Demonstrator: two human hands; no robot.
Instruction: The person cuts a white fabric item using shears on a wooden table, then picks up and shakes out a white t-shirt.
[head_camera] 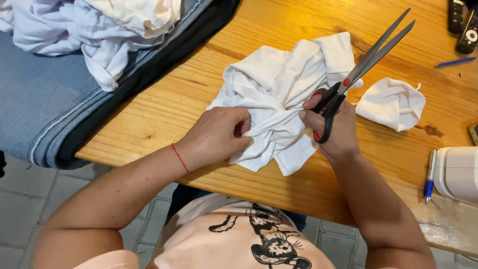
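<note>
Nearest the camera, at the bottom of the frame, is the person's pale pink shirt (239, 244) with a black cat drawing on it, above grey floor tiles (30, 199).

From there both forearms reach up over the near edge of the wooden table (164, 104). The left hand (216, 135), with a thin red string (180, 158) round the wrist, sits in the lower middle of the frame; its fingers are curled and pinch a fold of the white cloth (279, 94). The right hand (332, 127), just right of centre, grips the cloth's fold between thumb and fingers while also holding the scissors (359, 72): the black handles with red trim lie against the hand, and the long grey blades point to the upper right of the frame, nearly together, clear of the fabric. A taut ridge of cloth runs between the two hands.

The white cloth lies crumpled at the centre of the table, touching both hands. Just right of it, apart from it, lies a smaller white scrap (392, 103).

At the right edge stands part of a white machine (458, 172), with a blue-and-white pen (430, 174) beside it. Farther off, at the upper right, lie a blue pen (455, 62) and two dark remotes (463, 22).

At the upper left, folded denim (45, 94) hangs over the table's end, with a heap of white garments (94, 27) on it.
</note>
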